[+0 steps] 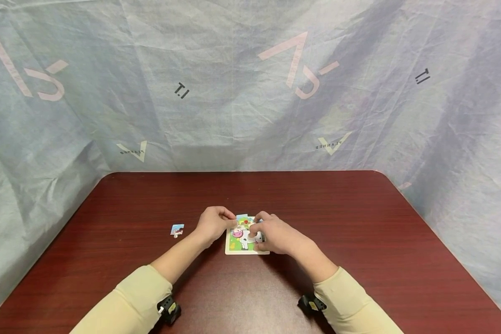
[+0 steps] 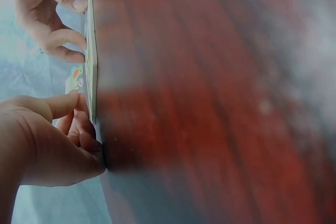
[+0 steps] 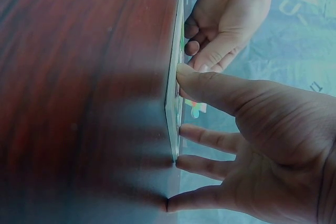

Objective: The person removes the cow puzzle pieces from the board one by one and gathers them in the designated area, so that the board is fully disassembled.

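A small jigsaw puzzle with a cow picture (image 1: 244, 239) lies flat on the table in a pale frame tray (image 1: 246, 253). At its upper left corner my left hand (image 1: 214, 226) pinches a puzzle piece (image 2: 75, 78) with light blue and coloured print between thumb and fingertips. This piece stands tilted up from the far edge of the tray in both wrist views. My right hand (image 1: 277, 234) spreads over the right side of the puzzle, and its thumb and fingertips press on it; one finger (image 3: 194, 199) reaches down past the tray's edge. The palm hides part of the cow.
Another puzzle piece (image 1: 177, 230), blue and dark with a rounded knob, lies on the table left of my left hand. The dark red wooden table (image 1: 309, 199) has rounded far corners. Behind it hangs a grey printed cloth (image 1: 217, 106).
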`<state>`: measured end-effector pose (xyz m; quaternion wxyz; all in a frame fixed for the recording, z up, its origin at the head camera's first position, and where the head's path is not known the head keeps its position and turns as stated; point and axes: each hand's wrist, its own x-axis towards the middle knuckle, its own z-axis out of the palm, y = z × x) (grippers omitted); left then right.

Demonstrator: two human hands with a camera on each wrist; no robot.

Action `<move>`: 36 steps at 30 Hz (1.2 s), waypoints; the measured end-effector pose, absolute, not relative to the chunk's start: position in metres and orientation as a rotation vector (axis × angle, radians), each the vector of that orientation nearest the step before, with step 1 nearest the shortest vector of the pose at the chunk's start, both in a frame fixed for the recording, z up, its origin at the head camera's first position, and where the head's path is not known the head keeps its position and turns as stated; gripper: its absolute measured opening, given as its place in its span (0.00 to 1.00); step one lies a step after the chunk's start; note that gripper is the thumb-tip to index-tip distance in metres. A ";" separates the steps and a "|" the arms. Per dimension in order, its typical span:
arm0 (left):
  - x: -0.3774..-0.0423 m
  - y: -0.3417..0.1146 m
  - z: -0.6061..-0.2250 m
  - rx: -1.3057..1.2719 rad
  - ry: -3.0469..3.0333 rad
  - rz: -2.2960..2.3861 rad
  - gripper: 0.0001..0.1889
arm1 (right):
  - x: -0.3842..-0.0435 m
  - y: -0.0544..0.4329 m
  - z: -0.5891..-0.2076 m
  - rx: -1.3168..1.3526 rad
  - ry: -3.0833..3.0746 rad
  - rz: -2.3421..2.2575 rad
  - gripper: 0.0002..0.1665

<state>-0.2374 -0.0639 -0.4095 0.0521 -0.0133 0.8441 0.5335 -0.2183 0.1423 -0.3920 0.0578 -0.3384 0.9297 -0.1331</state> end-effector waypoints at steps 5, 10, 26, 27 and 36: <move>-0.236 -0.073 -0.411 -0.056 2.571 1.618 0.03 | -0.218 0.142 -0.391 -1.027 2.806 -0.411 0.10; -0.234 -0.083 -0.409 -0.072 2.573 1.598 0.03 | -0.218 0.142 -0.391 -1.013 2.807 -0.415 0.10; -0.229 -0.115 -0.407 -0.100 2.587 1.534 0.04 | -0.219 0.142 -0.390 -1.035 2.802 -0.434 0.09; -0.228 -0.117 -0.407 -0.108 2.593 1.524 0.04 | -0.219 0.142 -0.390 -1.036 2.802 -0.433 0.09; -0.224 -0.130 -0.405 -0.131 2.632 1.451 0.04 | -0.219 0.142 -0.390 -1.043 2.811 -0.432 0.10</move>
